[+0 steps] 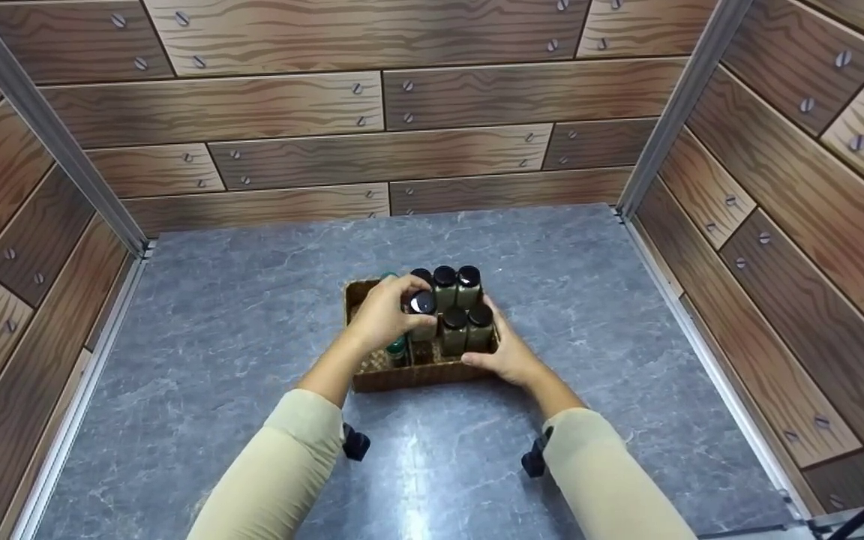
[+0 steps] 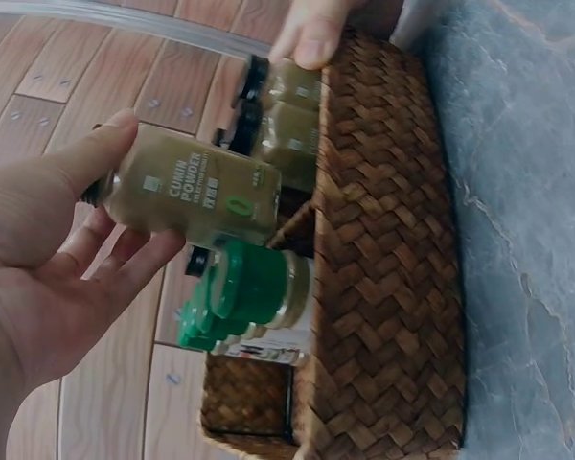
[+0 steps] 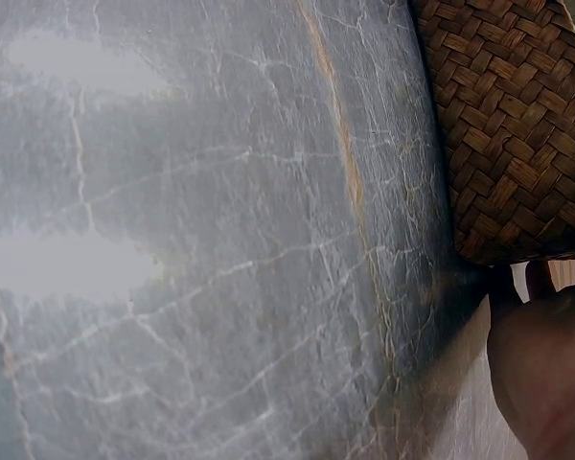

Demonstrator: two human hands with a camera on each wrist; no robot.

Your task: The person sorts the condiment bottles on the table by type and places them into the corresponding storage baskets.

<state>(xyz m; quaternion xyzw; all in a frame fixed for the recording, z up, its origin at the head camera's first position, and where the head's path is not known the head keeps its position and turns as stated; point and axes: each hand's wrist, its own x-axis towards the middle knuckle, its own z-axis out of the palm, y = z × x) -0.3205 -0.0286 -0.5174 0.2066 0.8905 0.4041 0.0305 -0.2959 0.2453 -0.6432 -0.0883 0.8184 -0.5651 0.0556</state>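
My left hand [image 1: 381, 316] pinches a spice jar [image 2: 196, 187] labelled cumin powder between thumb and fingers, its black lid toward the palm. The jar is tilted in the left wrist view, its base just over the brown woven basket [image 1: 402, 379]. My right hand [image 1: 513, 358] grips the basket's right end, thumb at the front rim and fingers along the side. Several black-lidded jars [image 1: 454, 321] stand in the basket's right part. On the left are green-capped bottles [image 2: 254, 283], partly covered by my left hand in the head view.
A grey marbled tabletop [image 1: 237, 300] surrounds the basket. Wood-patterned panels [image 1: 289, 105] wall the back and both sides, with metal rails [image 1: 668, 112] at the corners. Part of the basket's left compartment shows bare woven floor.
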